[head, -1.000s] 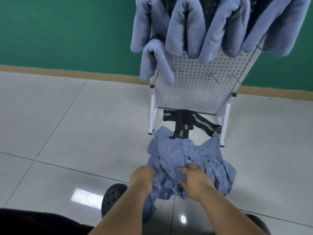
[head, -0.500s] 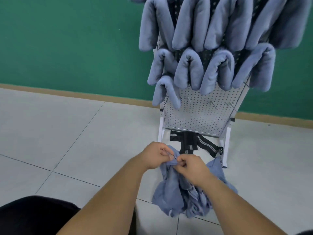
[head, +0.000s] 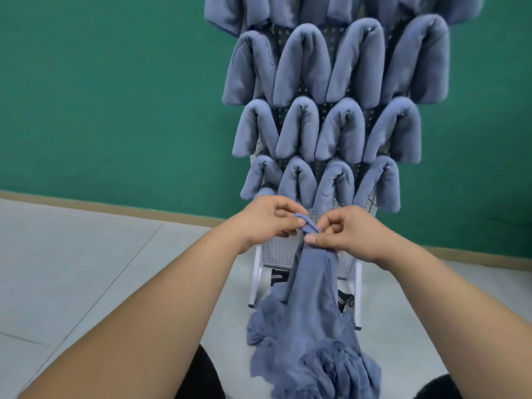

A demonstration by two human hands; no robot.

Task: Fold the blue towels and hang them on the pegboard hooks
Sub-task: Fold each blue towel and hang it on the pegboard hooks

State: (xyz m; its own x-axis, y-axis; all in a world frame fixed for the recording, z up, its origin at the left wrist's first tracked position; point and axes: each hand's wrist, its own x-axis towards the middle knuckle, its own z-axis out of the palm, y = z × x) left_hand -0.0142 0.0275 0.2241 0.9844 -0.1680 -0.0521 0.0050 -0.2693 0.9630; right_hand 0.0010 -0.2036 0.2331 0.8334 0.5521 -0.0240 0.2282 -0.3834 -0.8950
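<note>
Your left hand [head: 267, 223] and right hand [head: 351, 234] both pinch the towel [head: 312, 289] by its corner loop [head: 309, 224], fingers curled close together, so it hangs from your fingertips down to the floor [head: 86, 269], likely to find its edges for folding, with the pegboard [head: 280, 250] just behind them.

Top row of hung towels [head: 259, 10]: cut off by upper edge. Pegboard [head: 280, 250]: mostly covered by towels. Black strap [head: 277, 276]: largely hidden behind held towel [head: 313, 283].

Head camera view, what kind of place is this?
Probably an indoor staged work or training room: a plain green wall, a glossy tiled floor, and a free-standing white pegboard loaded with folded blue towels.
</note>
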